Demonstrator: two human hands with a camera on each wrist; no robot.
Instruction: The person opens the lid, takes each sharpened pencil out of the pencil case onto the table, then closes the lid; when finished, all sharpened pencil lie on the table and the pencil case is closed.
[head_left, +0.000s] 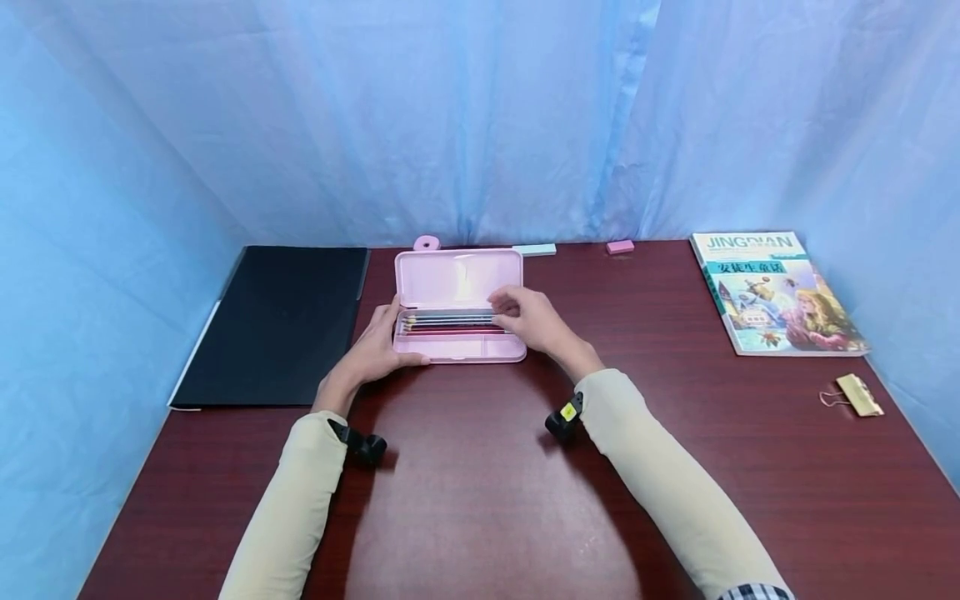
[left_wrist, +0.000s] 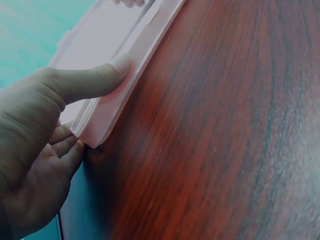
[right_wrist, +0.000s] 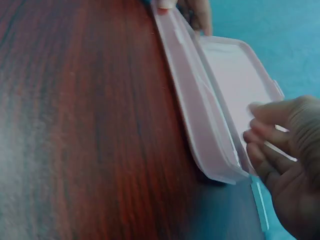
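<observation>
A pink pencil case point(head_left: 442, 347) lies with its lid raised on the dark red table. Several pencils point(head_left: 448, 326) are side by side in its rear part, pointed ends to the left. My left hand point(head_left: 377, 343) grips the case's left end; in the left wrist view its thumb point(left_wrist: 95, 81) presses the front wall while the fingers go round the end. Over the right end of the case is my right hand point(head_left: 527, 318), covering the pencils' right ends. In the right wrist view that hand's fingers point(right_wrist: 265, 150) are loosely bent, with nothing visible between them and the thumb.
A black folder point(head_left: 277, 325) lies at the left. Behind the case are a pink round object point(head_left: 427, 242) and a pale blue bar point(head_left: 535, 249). Further right are a pink eraser point(head_left: 620, 247), a book point(head_left: 776, 296) and a gold binder clip point(head_left: 858, 395). Blue curtains point(head_left: 465, 117) enclose the table.
</observation>
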